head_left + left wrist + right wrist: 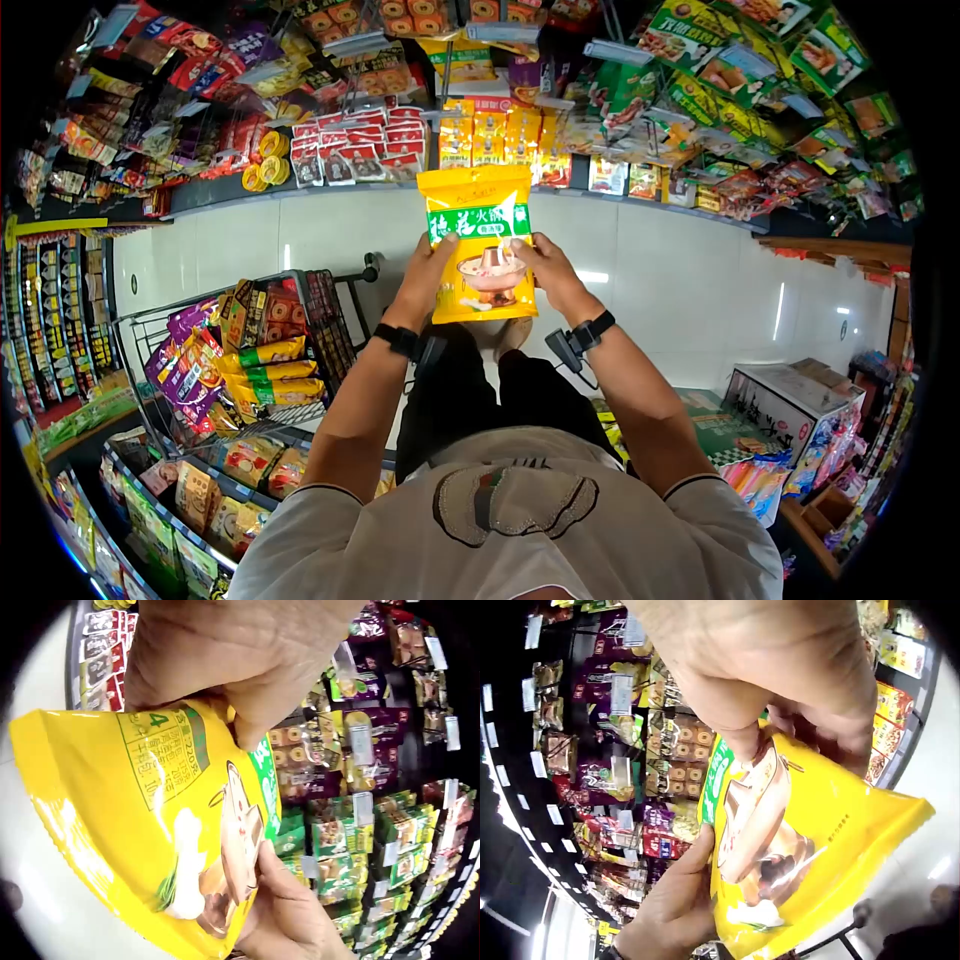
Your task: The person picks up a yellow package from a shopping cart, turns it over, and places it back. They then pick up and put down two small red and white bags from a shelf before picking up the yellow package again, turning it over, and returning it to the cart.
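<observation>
A yellow bag of hot pot seasoning (482, 250), with a green band and a picture of a steaming pot, is held upright before the body in the head view. My left hand (425, 272) grips its left edge and my right hand (556, 272) its right edge, thumbs on the printed front. In the left wrist view, the bag (97, 780) shows small print and a spring onion picture, with the left hand (247, 645) above it and the right hand (292, 919) below. From the right wrist, the fingers behind the bag (840, 817) are partly hidden.
A wire shopping cart (335, 325) at left holds several yellow and purple packets (265, 370). Ahead, a shelf carries red-and-white sachets (370, 150) and yellow packs (490, 135), with hanging packets above. Boxes (790, 405) stand at right. Pale tiled floor (650, 290) lies between.
</observation>
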The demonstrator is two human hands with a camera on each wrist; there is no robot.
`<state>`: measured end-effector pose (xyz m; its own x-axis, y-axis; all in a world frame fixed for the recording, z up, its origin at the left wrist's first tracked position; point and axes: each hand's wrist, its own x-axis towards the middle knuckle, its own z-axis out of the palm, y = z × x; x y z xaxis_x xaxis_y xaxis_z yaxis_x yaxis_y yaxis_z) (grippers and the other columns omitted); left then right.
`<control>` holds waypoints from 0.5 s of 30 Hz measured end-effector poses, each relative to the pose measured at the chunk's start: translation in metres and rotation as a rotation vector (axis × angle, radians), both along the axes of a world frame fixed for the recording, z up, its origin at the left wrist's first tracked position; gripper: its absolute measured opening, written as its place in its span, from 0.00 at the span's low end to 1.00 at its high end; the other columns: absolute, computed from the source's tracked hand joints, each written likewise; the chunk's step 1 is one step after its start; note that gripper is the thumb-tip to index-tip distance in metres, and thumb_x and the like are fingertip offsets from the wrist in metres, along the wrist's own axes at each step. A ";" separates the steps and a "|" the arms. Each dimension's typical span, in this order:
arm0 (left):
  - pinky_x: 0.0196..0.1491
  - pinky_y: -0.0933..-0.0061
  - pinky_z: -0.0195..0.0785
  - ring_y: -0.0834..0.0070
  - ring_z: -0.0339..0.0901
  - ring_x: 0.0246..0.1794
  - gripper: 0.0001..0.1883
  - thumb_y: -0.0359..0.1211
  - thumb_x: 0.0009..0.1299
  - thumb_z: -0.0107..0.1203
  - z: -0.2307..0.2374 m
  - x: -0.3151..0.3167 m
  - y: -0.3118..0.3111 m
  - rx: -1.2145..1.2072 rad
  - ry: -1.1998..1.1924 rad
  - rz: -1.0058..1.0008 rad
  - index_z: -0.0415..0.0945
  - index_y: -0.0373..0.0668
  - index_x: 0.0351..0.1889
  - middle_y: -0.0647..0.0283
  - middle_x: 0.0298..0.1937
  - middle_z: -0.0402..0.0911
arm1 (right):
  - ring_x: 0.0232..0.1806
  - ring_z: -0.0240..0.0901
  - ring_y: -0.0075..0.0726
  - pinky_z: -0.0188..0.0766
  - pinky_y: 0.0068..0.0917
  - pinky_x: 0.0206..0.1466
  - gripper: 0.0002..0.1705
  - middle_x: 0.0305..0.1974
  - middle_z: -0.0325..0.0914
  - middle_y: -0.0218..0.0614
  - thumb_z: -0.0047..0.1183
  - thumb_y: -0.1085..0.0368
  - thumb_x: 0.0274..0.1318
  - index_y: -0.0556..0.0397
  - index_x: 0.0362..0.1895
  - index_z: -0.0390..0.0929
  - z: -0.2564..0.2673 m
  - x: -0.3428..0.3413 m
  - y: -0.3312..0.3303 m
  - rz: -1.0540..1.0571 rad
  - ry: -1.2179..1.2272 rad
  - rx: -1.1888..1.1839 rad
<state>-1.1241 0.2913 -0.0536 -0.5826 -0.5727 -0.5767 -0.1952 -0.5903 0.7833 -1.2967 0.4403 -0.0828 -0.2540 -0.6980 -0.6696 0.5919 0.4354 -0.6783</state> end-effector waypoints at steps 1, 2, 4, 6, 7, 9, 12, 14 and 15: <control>0.54 0.70 0.71 0.74 0.76 0.51 0.24 0.43 0.76 0.54 -0.011 -0.003 -0.007 0.005 -0.045 0.000 0.69 0.35 0.61 0.59 0.54 0.78 | 0.45 0.77 0.24 0.76 0.23 0.46 0.21 0.47 0.79 0.33 0.55 0.54 0.68 0.54 0.56 0.72 -0.010 -0.002 -0.006 -0.006 -0.016 0.018; 0.54 0.70 0.72 0.73 0.76 0.50 0.24 0.44 0.76 0.54 -0.024 -0.007 -0.016 0.008 -0.087 -0.002 0.68 0.35 0.61 0.58 0.54 0.79 | 0.43 0.77 0.24 0.76 0.23 0.44 0.21 0.46 0.79 0.34 0.56 0.54 0.67 0.55 0.55 0.72 -0.020 -0.006 -0.015 -0.015 -0.029 0.034; 0.57 0.74 0.70 0.75 0.77 0.54 0.26 0.44 0.76 0.55 -0.049 -0.015 -0.037 0.068 -0.153 -0.012 0.68 0.34 0.63 0.59 0.57 0.79 | 0.40 0.77 0.24 0.76 0.24 0.41 0.21 0.43 0.80 0.35 0.57 0.54 0.66 0.55 0.54 0.73 -0.045 -0.013 -0.032 -0.032 -0.041 0.067; 0.56 0.74 0.71 0.74 0.77 0.53 0.26 0.45 0.76 0.55 -0.087 -0.022 -0.063 0.089 -0.147 -0.036 0.69 0.34 0.63 0.59 0.56 0.79 | 0.39 0.78 0.25 0.77 0.25 0.40 0.20 0.44 0.80 0.34 0.57 0.55 0.67 0.54 0.54 0.73 -0.071 -0.023 -0.052 0.007 -0.048 0.096; 0.55 0.75 0.71 0.74 0.77 0.53 0.26 0.45 0.76 0.54 -0.104 -0.023 -0.073 0.096 -0.144 -0.044 0.69 0.35 0.62 0.60 0.56 0.79 | 0.39 0.78 0.26 0.77 0.26 0.41 0.19 0.44 0.80 0.34 0.56 0.56 0.67 0.54 0.54 0.73 -0.084 -0.027 -0.063 0.022 -0.051 0.106; 0.55 0.74 0.71 0.75 0.78 0.52 0.25 0.46 0.76 0.55 -0.131 -0.027 -0.095 0.058 -0.154 -0.065 0.70 0.37 0.62 0.61 0.55 0.80 | 0.41 0.78 0.26 0.77 0.26 0.42 0.18 0.45 0.80 0.35 0.56 0.58 0.67 0.54 0.55 0.73 -0.107 -0.033 -0.088 -0.005 -0.061 0.086; 0.56 0.74 0.70 0.76 0.78 0.53 0.25 0.46 0.76 0.55 -0.139 -0.043 -0.124 0.018 -0.199 -0.109 0.71 0.39 0.63 0.62 0.56 0.80 | 0.46 0.77 0.25 0.76 0.26 0.46 0.19 0.48 0.79 0.31 0.56 0.57 0.67 0.50 0.57 0.73 -0.135 -0.038 -0.114 -0.028 -0.067 0.076; 0.57 0.74 0.69 0.75 0.77 0.53 0.24 0.45 0.76 0.55 -0.161 -0.050 -0.141 0.027 -0.143 -0.085 0.71 0.40 0.63 0.63 0.57 0.80 | 0.49 0.76 0.25 0.75 0.29 0.49 0.20 0.50 0.78 0.30 0.56 0.57 0.67 0.48 0.59 0.73 -0.148 -0.043 -0.130 -0.037 -0.058 0.087; 0.58 0.74 0.68 0.75 0.77 0.54 0.24 0.45 0.76 0.55 -0.167 -0.054 -0.148 0.031 -0.112 -0.072 0.71 0.41 0.64 0.63 0.58 0.80 | 0.50 0.76 0.25 0.74 0.28 0.51 0.20 0.50 0.78 0.30 0.56 0.58 0.67 0.49 0.59 0.72 -0.159 -0.045 -0.136 -0.047 -0.045 0.044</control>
<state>-1.1786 0.1430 -0.2203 -0.5521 -0.5130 -0.6573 -0.3232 -0.5950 0.7359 -1.3416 0.3047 -0.2419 -0.2543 -0.6557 -0.7109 0.6418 0.4355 -0.6313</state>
